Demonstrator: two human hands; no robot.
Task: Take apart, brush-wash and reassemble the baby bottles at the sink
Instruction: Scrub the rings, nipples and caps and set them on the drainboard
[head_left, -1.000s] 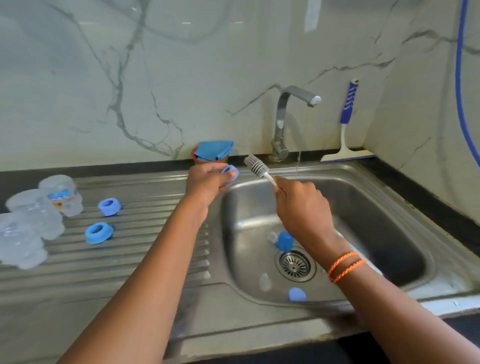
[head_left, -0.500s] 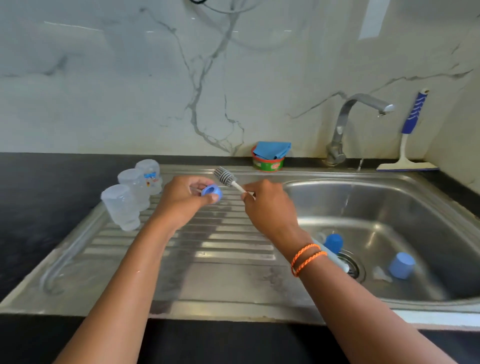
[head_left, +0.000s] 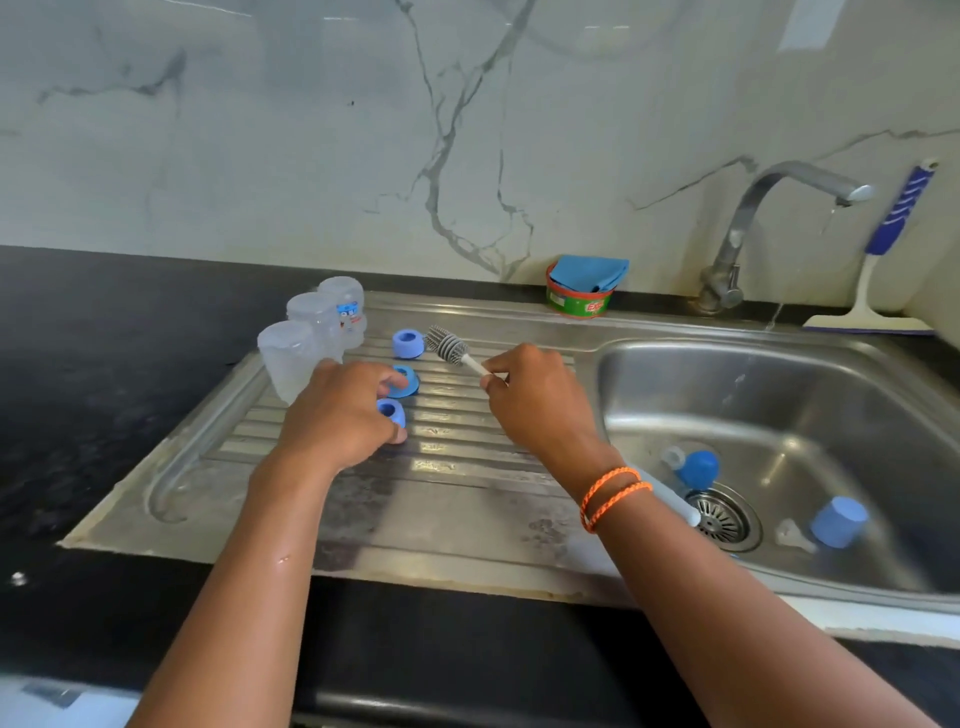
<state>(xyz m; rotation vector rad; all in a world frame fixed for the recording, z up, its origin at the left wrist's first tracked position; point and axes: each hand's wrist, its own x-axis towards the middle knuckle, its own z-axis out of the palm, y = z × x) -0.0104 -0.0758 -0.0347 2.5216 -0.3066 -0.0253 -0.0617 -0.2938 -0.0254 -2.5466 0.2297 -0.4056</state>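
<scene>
The left hand (head_left: 340, 413) covers most of the ring (head_left: 390, 410) it pinches, so only a blue rim and dark hole show at its 3 o'clock side; whether the ring touches the drainboard (head_left: 467, 499) I cannot tell. The brush (head_left: 451, 347) has its handle swallowed by the right hand (head_left: 540, 402), with a white end (head_left: 670, 501) poking out past the wrist over the basin. In the basin (head_left: 779, 395), small clear parts near the drain (head_left: 724, 514) are too faint to name.

The brush head is a grey, ribbed cylinder on a thin white stem. Two more blue plastic rings lie on the ribbed steel drainboard: one flat ring (head_left: 407, 382) just at 12 o'clock of the held one, and a taller collar (head_left: 408, 344) further back, beside the bristles. Three clear, frosted bottles (head_left: 311, 332) stand mouth-down in a tight row at 10 o'clock of the left hand. In the basin lie a rounded blue cap (head_left: 698, 467) at 11 o'clock of the drain and a paler cylindrical cap (head_left: 839, 521) at 3 o'clock. Water trickles from the curved metal tap (head_left: 753, 218).

The left hand is palm-down, fingers curled, thumb and fingertips gripping the ring. The right hand, wearing orange cord bands (head_left: 610, 496), is closed around the brush stem, head pointing to 10 o'clock.
</scene>
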